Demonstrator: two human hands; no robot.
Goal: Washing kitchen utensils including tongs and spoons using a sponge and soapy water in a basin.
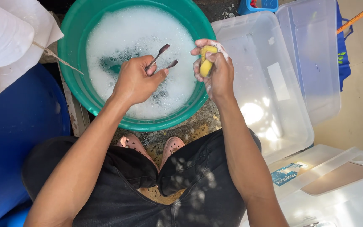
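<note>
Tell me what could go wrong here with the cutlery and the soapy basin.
The left hand pinches two thin utensils by one end above the foam; wet and soapy, they might slip and sink out of sight in the green basin. The right hand squeezes a yellow sponge near the basin's rim, so suds may drip onto the ground by the pink clogs, possibly leaving it slick.

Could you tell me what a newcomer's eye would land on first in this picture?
First comes the green basin at top centre, full of white suds. Above it the left hand grips two metal utensil handles, and the right hand squeezes a yellow sponge. To the right lie clear plastic storage boxes in sunlight, and a blue barrel stands at the left edge.
</note>
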